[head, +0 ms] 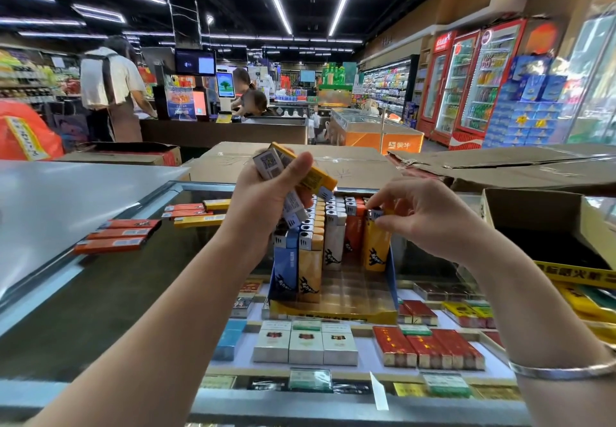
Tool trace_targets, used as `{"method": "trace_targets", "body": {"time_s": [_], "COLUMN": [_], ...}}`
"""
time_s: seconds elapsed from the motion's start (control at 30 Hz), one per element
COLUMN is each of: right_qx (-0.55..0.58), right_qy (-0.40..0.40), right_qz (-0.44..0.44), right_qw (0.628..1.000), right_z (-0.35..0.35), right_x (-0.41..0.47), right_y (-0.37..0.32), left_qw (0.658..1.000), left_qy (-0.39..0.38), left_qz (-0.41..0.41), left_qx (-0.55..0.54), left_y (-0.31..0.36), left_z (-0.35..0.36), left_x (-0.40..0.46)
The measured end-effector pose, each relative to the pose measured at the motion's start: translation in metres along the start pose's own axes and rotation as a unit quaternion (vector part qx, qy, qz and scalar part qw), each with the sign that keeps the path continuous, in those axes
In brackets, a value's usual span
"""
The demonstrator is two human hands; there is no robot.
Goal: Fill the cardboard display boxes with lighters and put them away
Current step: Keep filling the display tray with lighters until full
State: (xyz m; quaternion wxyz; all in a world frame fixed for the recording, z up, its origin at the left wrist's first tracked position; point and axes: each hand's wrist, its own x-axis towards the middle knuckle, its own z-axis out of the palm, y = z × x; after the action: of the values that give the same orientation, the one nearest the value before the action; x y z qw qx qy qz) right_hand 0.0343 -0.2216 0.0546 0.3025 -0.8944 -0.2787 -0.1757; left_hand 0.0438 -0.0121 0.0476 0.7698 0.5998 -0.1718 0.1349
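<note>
- Loose lighters (120,236) were seen lying flat on the glass surface (100,293), left of the box (333,313); cigarette packs (305,343) were shown beneath the glass.
- A bundle of lighters (293,173) was gripped in the raised left hand (266,193).
- A yellow lighter (376,243), upright in the box's right row, was pinched at its top by the right hand (423,216).
- The box was part filled, its front bare.

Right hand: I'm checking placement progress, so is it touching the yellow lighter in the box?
Touching. The head view shows the right hand pinching the yellow lighter at its top.
</note>
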Motion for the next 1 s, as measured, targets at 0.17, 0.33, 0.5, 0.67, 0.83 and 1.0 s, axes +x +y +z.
{"method": "trace_targets", "body": {"time_s": [0.17,0.33,0.5,0.67,0.83,1.0], "right_qx": [-0.005,-0.035,-0.07,-0.015,0.083,0.066], "right_qy": [-0.006,-0.007,-0.031,-0.008,0.136,0.134], "right_qz": [0.016,0.01,0.029,0.015,-0.047,-0.119], "right_qw": [1.0,0.999,0.997,1.0,0.986,0.982], "right_z": [0.003,0.007,0.004,0.005,0.006,0.026], "right_x": [0.0,0.0,0.001,0.002,0.003,0.0], "right_y": [-0.001,-0.004,-0.001,-0.002,-0.012,-0.023], "left_qw": [1.0,1.0,1.0,1.0,1.0,0.999], "left_qy": [0.007,0.006,0.001,-0.008,-0.006,-0.033], "left_qz": [0.0,-0.002,-0.006,-0.003,0.005,0.023], "left_qx": [-0.012,-0.015,-0.014,-0.019,-0.017,-0.003], "left_y": [-0.001,-0.002,-0.002,0.0,0.004,0.008], "left_z": [-0.001,-0.001,-0.001,0.0,0.0,0.004], "left_x": [0.001,0.001,0.001,0.0,-0.002,-0.005]}}
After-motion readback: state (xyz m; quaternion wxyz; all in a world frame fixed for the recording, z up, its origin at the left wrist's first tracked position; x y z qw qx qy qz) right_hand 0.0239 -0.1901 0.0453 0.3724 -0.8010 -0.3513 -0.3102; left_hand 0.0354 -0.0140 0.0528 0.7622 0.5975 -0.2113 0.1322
